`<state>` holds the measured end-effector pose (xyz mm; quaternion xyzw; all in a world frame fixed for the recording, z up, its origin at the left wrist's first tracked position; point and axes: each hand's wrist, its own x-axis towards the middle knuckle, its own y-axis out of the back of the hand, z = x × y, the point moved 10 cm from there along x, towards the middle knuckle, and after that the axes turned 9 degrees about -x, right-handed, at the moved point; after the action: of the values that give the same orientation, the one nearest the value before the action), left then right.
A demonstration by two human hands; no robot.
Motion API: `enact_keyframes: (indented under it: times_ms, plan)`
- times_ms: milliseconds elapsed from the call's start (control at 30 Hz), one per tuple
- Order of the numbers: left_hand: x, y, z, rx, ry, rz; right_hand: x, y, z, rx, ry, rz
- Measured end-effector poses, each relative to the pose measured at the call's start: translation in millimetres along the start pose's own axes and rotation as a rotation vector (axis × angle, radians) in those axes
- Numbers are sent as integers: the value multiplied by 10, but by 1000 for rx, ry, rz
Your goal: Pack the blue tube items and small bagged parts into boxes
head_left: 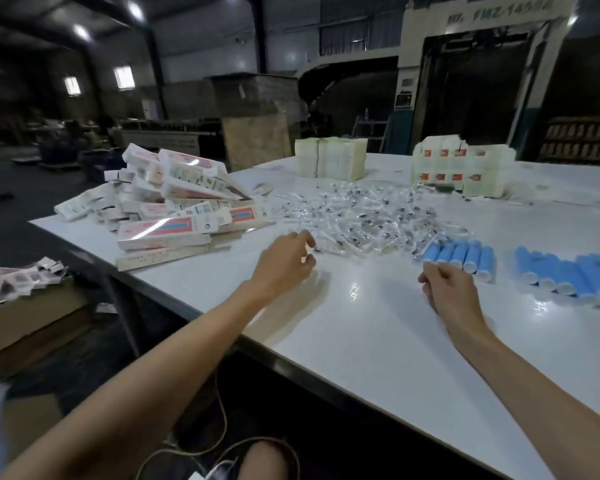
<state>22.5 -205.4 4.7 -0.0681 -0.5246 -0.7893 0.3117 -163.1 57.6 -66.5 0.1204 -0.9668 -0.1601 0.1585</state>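
A pile of small clear bagged parts [354,213] is spread over the middle of the white table [361,334]. My left hand [284,261] hovers at the pile's near edge, fingers loosely curved, tips beside one small bag [318,250]; it grips nothing that I can see. A row of blue tubes [459,256] with white ends lies to the right, and a larger group of blue tubes [568,277] lies further right. My right hand [445,284] hangs just in front of the nearer row, fingers loosely curled and holding nothing. A heap of long white and red boxes [174,202] lies on the table's left corner.
Two stacks of flat pale cartons [329,157] [461,164] stand at the back of the table. Left of the table, a brown cardboard box [25,317] carries loose packets [14,278]. The table's near edge runs diagonally past my knees. A dim warehouse lies behind.
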Motion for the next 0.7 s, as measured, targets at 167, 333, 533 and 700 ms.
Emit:
enact_keyframes:
  times_ms: [167, 333, 533, 700]
  plan:
    - [146, 790, -868, 441, 102, 136, -17, -101, -107, 7, 78, -62]
    - [176, 1257, -1640, 707, 266, 80, -12, -140, -145, 21, 98, -90]
    - [96, 1293, -1991, 791, 356, -63, -14, -176, -156, 29, 105, -135]
    - [101, 1311, -1884, 832, 302, -47, -48, -175, -188, 32, 105, -140]
